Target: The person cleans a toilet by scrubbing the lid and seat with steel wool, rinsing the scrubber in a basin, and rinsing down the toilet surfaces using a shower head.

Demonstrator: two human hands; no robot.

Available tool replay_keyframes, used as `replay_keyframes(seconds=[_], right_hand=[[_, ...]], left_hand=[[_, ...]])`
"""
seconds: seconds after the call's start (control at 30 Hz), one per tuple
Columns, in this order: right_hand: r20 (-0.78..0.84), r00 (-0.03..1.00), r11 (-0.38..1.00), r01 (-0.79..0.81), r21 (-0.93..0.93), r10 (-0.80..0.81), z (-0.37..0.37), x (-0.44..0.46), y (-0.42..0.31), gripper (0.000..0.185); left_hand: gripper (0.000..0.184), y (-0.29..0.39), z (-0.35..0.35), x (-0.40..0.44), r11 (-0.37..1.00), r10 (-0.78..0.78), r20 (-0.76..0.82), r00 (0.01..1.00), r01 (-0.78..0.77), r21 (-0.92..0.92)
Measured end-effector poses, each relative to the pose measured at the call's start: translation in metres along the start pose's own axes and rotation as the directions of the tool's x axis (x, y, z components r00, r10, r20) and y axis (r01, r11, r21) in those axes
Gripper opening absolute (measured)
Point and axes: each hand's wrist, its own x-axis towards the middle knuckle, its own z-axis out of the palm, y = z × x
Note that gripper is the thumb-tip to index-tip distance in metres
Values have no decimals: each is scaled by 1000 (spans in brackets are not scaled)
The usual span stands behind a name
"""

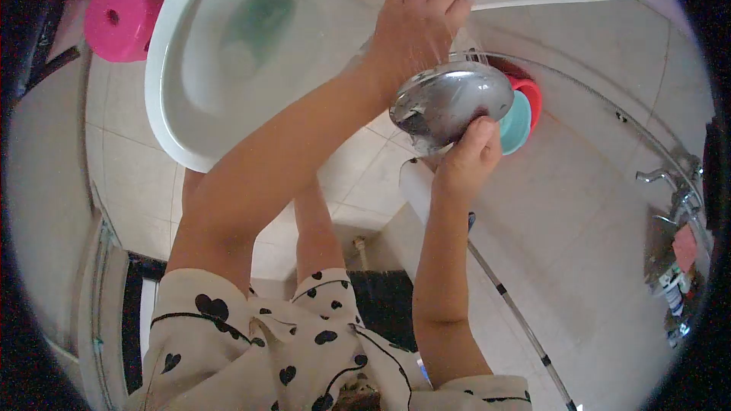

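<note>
The left arm slants past the toilet bowl (171,118), its left hand (417,27) bent with fingers curled, whether around anything I cannot tell; the right hand (470,158), forearm extended, grips the spraying shower head (455,95) between both hands, thumb on the chrome.

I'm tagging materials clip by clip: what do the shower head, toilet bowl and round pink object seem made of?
Shower head: metal or chrome-plated plastic; mirror-like shine.
Toilet bowl: probably glazed ceramic; smooth, glossy white.
Round pink object: likely moulded plastic; even, bright colour.
</note>
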Motion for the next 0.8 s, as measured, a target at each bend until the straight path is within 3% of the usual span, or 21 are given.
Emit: replay_keyframes(seconds=[0.23, 0.33, 0.43, 0.53, 0.63, 0.73, 0.8], right_hand=[[16, 1000, 1000, 16, -15, -16, -2, 1, -1, 37], [8, 1000, 1000, 16, 5, -17, 1, 2, -5, 36], [-11, 999, 999, 37, 8, -37, 8, 3, -2, 36], [26, 999, 999, 31, 25, -32, 3, 2, 1, 36], [40, 999, 999, 33, 18, -34, 2, 1, 3, 36], [27, 999, 999, 46, -6, -46, 2, 2, 3, 36], [4, 999, 999, 40, -20, -40, 3, 1, 5, 35]], left_hand=[[27, -25, -11, 1, 983, 169, 55, 984, -164, -84], [29, -31, -9, -3, 974, 207, -1, 978, -206, -97], [33, -19, -3, -3, 989, 143, 2, 990, -143, -39], [36, -20, -6, -3, 987, 127, 52, 990, -121, -109], [40, -29, -10, 1, 975, 193, 104, 976, -179, -132], [47, -33, -6, -13, 993, 89, 64, 994, -83, -88], [53, -31, 0, -22, 979, -36, 94, 995, 54, -197]])
